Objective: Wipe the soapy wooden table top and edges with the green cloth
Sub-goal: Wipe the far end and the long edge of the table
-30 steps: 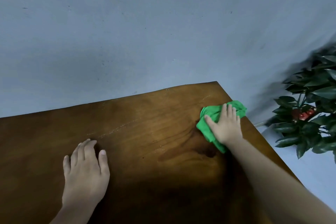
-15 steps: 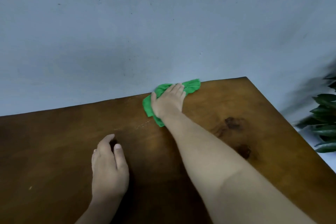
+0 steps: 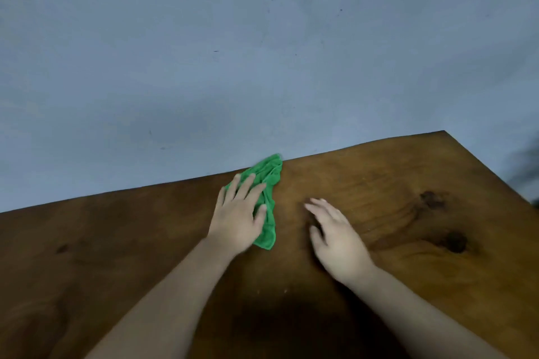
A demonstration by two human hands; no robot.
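Observation:
The crumpled green cloth [image 3: 269, 183] lies on the brown wooden table [image 3: 102, 256] at its far edge, its tip reaching the edge by the wall. My left hand [image 3: 239, 216] presses flat on the cloth's left part with fingers spread and straight. To the right of the cloth, my right hand [image 3: 335, 237] hovers or rests just above the wood. It is blurred, its fingers are relaxed, and it holds nothing. No soap foam is plain on the wood.
A grey-blue wall [image 3: 262, 52] rises right behind the table's far edge. Two dark knots [image 3: 453, 242] mark the wood at the right. The table's right corner [image 3: 443, 132] is in view, with a dark blurred shape [image 3: 529, 172] beyond it.
The cloth went leftward along the far edge under my right hand. Now my left hand lies on it instead, and my right hand has come off and sits to its right.

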